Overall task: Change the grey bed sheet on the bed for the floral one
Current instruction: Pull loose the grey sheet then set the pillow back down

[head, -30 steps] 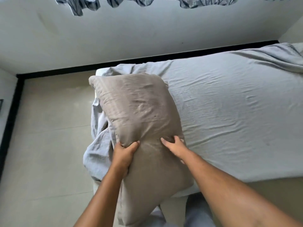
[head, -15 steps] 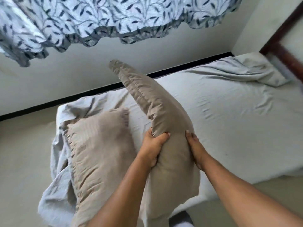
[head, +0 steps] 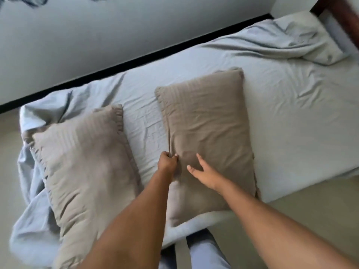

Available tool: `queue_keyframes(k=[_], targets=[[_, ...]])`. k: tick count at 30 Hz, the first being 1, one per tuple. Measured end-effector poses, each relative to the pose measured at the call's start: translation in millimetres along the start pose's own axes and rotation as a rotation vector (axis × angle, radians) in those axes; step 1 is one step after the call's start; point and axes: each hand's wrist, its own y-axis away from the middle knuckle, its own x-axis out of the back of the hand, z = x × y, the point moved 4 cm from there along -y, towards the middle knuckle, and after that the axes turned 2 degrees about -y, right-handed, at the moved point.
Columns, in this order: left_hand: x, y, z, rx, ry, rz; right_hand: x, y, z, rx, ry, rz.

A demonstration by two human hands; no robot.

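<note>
Nearest the camera, the left hand (head: 168, 161) pinches the left edge of the right-hand taupe striped fabric pillow (head: 211, 131), fingers curled round the seam. The right hand (head: 206, 173) lies just beside it on the same pillow, fingers spread and straight, gripping nothing.

Change: half a second ago both hands held this pillow raised on edge. It now lies flat, and the right hand has let go. It rests near the left-hand taupe frilled fabric pillow (head: 83, 167), with a strip of sheet showing between them.

Consequence, as a judgement: the grey bed sheet (head: 281, 113) cannot be stripped while both pillows lie on it. They must first be removed.

No container is in view. The sheet bears both pillows and nothing else. It is still spread across the mattress, with its near-left corner loose and bunched toward the beige floor (head: 310, 220).

Farther off stands the dark wooden headboard (head: 347, 20). A sliver of patterned fabric (head: 37, 1) hangs at the top edge. Whether it is the floral sheet cannot be told.
</note>
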Motion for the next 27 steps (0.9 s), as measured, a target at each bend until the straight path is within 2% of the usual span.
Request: queue_keyframes(k=[2,4,7,9,11,14,18,22,25,27], targets=[[12,-9,-25,0.024,-0.019,-0.031,-22,-6,8,-0.043,0.077,-0.01],[37,-5,-48,0.018,-0.015,0.008,-43,-11,6,-0.083,0.175,0.032],[87,8,-90,-0.045,-0.118,0.308,-77,-9,-16,-0.075,0.334,0.117],[119,20,-121,0.057,-0.141,0.484,-106,-9,-34,-0.02,0.35,0.081],[148,27,-159,0.282,-0.093,0.566,-143,-10,-50,0.042,0.376,-0.006],[181,30,-220,0.517,-0.019,0.563,-193,-17,-66,0.043,0.424,-0.124],[208,18,-293,0.648,0.171,0.513,-250,-39,-72,0.0,0.379,-0.209],[223,9,-321,0.603,0.15,0.493,-291,-66,-69,-0.06,0.191,-0.192],[234,5,-338,0.519,0.094,0.456,-313,-81,-67,-0.091,0.009,-0.032],[240,2,-346,0.426,0.113,0.423,-320,-89,-71,-0.039,-0.03,0.054]])
